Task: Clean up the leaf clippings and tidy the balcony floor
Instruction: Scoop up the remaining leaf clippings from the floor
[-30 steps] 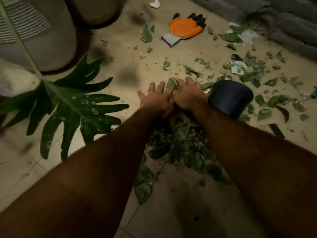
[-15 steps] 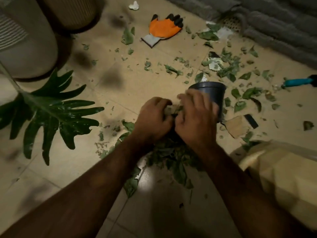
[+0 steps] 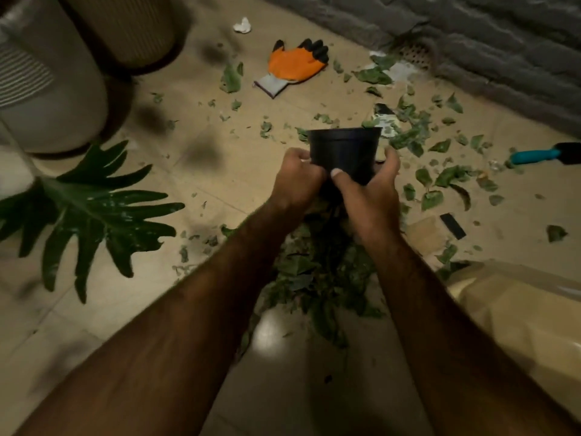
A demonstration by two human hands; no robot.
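Centre of frame: both hands grasp a black plastic pot (image 3: 342,149). L hand (image 3: 297,177) curls round its left wall, fingertips out of sight behind it. R hand (image 3: 367,190) has its thumb laid on the front wall, fingers wrapped round the right side. Pot's rim is uppermost. Its base is hidden by the hands, so can't tell if it sits on the floor or is lifted, nor what's inside.

Just below the hands, btw the forearms, lies the pile of leaf clippings (image 3: 317,278), dim & partly covered by the wrists. Loose clippings (image 3: 408,133) are scattered over the tile floor (image 3: 220,171) right of & above the pot, up to a grey brick wall (image 3: 503,58) w/ a drain grate (image 3: 418,53) at its foot.

Orange work glove (image 3: 295,66) lies top centre. Teal-handled tool (image 3: 534,155) at right edge, head cut off by the frame. Lower right: tan paper bag (image 3: 518,309), cut off. Left: big split leaf (image 3: 94,212), stem running out of frame. Upper left: pale planter (image 3: 53,99) & tan ribbed planter (image 3: 135,26), tops cut off. Small flat black piece (image 3: 452,226) right of the pile, can't make out what it is.
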